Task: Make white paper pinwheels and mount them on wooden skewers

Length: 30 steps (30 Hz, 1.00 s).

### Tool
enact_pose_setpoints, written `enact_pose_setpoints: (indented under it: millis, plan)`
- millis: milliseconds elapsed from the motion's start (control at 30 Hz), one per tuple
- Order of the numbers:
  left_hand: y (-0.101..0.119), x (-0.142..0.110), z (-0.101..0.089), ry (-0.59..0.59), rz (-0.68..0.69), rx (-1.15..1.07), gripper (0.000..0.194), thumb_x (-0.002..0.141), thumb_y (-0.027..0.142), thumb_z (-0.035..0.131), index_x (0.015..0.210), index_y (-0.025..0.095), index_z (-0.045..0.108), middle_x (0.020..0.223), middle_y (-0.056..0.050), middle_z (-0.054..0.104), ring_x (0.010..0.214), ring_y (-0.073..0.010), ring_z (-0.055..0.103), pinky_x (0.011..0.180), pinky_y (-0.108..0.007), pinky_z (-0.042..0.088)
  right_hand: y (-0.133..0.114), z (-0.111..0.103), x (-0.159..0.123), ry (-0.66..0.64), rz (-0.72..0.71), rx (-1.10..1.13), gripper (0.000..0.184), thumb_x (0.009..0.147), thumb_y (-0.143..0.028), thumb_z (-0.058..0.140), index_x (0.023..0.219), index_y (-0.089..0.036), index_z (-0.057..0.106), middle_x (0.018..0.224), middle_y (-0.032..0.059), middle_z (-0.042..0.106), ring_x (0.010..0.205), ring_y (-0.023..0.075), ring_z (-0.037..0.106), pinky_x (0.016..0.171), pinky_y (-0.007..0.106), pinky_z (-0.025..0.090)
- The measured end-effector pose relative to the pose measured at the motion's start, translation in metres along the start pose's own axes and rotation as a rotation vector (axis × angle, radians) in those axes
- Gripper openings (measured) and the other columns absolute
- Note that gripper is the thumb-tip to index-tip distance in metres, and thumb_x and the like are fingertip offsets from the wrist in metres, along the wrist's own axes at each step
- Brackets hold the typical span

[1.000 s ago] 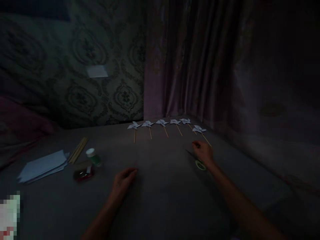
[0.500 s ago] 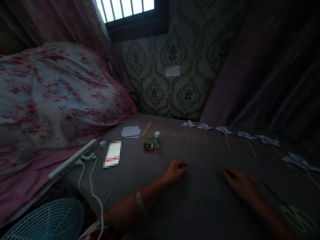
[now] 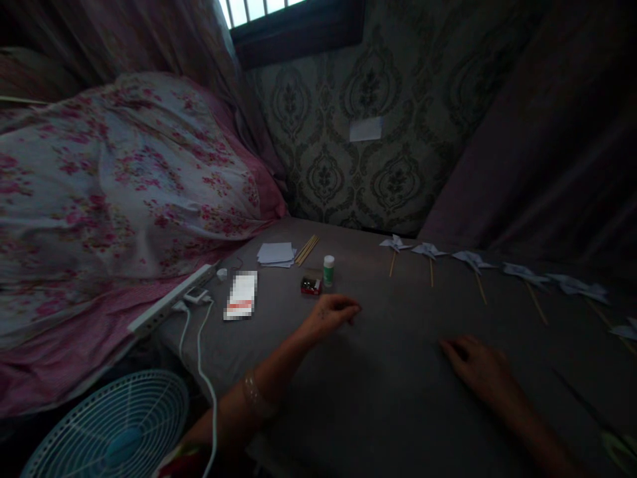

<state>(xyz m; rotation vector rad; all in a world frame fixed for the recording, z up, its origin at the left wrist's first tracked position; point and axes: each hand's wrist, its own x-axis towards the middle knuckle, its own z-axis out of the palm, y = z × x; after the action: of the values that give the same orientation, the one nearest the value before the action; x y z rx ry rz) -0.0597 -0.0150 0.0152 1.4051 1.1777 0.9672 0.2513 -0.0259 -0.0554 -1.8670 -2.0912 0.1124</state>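
My left hand (image 3: 331, 312) hovers low over the grey bed surface (image 3: 388, 398), fingers loosely curled and holding nothing, just below a small red box (image 3: 311, 285) and a green glue bottle with a white cap (image 3: 328, 271). My right hand (image 3: 480, 368) lies flat on the surface, fingers stretched out, holding nothing. A row of several white paper pinwheels on wooden sticks (image 3: 472, 262) lies along the far right. A stack of white paper squares (image 3: 276, 253) and a bundle of wooden sticks (image 3: 307, 249) lie near the wall.
A floral pillow (image 3: 114, 192) fills the left. A white power strip (image 3: 172, 307) with a cable, a white card (image 3: 241, 295), and a blue fan (image 3: 109, 431) are at the lower left. Green-handled scissors (image 3: 614, 441) lie at the lower right edge.
The view has swung left from the pinwheel row to the pillow and supplies. My right hand has let go of the scissors area and rests flat; my left hand has moved toward the red box.
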Motion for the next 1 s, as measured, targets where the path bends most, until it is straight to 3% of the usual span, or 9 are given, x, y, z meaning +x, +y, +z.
enact_pose_setpoints:
  millis: [167,267,400,467,600,733,1000]
  plan:
    - [-0.001,0.010,-0.050,0.261,0.067,0.022,0.036,0.070,0.050,0.064,0.061,0.014,0.062,0.052,0.001,0.054,0.051,-0.0097,0.047,0.052,-0.023,0.035,0.000,0.007,-0.005,0.104,-0.002,0.052,0.041,0.083,-0.048,0.038,0.068,-0.020,0.064,0.082,0.0082,0.067,0.073,0.0231,0.063,0.067,0.037,0.045]
    - [-0.008,0.018,-0.088,0.506,0.102,0.050,0.045,0.071,0.057,0.059,0.055,0.015,0.058,0.048,0.002,0.051,0.048,-0.0098,0.046,0.050,-0.023,0.034,0.000,0.010,-0.010,0.158,-0.006,0.080,0.041,0.083,-0.049,0.036,0.070,-0.021,0.062,0.083,0.0080,0.066,0.075,0.0234,0.063,0.070,0.038,0.045]
    - [-0.024,0.031,-0.146,0.875,0.136,0.182,0.038,0.073,0.051,0.055,0.066,0.014,0.063,0.057,-0.003,0.060,0.056,-0.0144,0.056,0.053,-0.025,0.041,0.002,0.014,-0.014,0.164,-0.023,0.080,0.039,0.083,-0.050,0.036,0.074,-0.021,0.062,0.084,0.0077,0.066,0.081,0.0252,0.064,0.073,0.040,0.045]
    - [-0.033,0.036,-0.172,0.986,0.129,0.363,0.035,0.077,0.044,0.049,0.073,0.013,0.065,0.065,-0.007,0.066,0.064,-0.0174,0.062,0.057,-0.026,0.045,0.004,0.016,-0.014,0.156,-0.025,0.080,0.039,0.082,-0.050,0.037,0.076,-0.022,0.062,0.086,0.0079,0.067,0.083,0.0261,0.064,0.074,0.041,0.045]
    - [-0.042,0.042,-0.214,0.992,0.120,0.479,0.027,0.071,0.030,0.052,0.085,0.013,0.068,0.079,-0.009,0.071,0.076,-0.0207,0.066,0.066,-0.028,0.049,0.008,0.021,-0.014,0.173,-0.005,0.094,0.039,0.080,-0.051,0.036,0.077,-0.022,0.062,0.087,0.0082,0.067,0.082,0.0274,0.064,0.073,0.044,0.046]
    - [-0.042,0.044,-0.242,0.924,0.101,0.613,0.025,0.070,0.025,0.052,0.084,0.014,0.069,0.086,-0.009,0.072,0.084,-0.0226,0.066,0.074,-0.031,0.049,0.007,0.022,-0.014,0.192,0.010,0.093,0.041,0.080,-0.053,0.034,0.076,-0.022,0.061,0.086,0.0089,0.067,0.081,0.0276,0.064,0.074,0.045,0.047]
    - [-0.051,0.065,-0.261,0.636,0.115,0.883,0.026,0.068,0.025,0.058,0.090,0.016,0.071,0.095,-0.009,0.071,0.087,-0.0224,0.063,0.083,-0.033,0.046,0.008,0.022,-0.015,0.183,-0.018,0.097,0.041,0.080,-0.054,0.036,0.076,-0.022,0.061,0.086,0.0089,0.067,0.082,0.0271,0.064,0.073,0.043,0.047]
